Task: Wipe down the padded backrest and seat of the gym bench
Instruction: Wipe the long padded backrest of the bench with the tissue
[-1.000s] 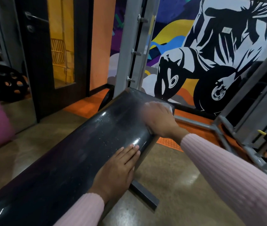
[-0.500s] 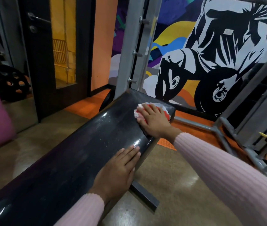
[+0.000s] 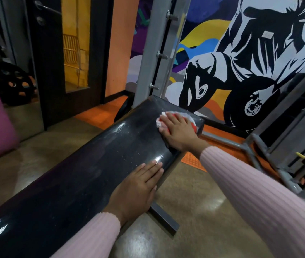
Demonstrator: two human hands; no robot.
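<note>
Pressing the cloth (image 3: 188,118), the right hand (image 3: 177,132) has barely shifted since.

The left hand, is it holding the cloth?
No, the left hand lies flat and empty on the bench pad; the cloth is under the right hand.

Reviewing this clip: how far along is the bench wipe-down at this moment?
Early to midway, as far as one view tells. In hand: the right hand presses a red-and-white cloth flat on the far end of the black bench pad. The left hand rests flat on the pad's near edge, bracing. Specks and droplets between the hands suggest that stretch is left; the nearer pad looks unwiped too.
</note>
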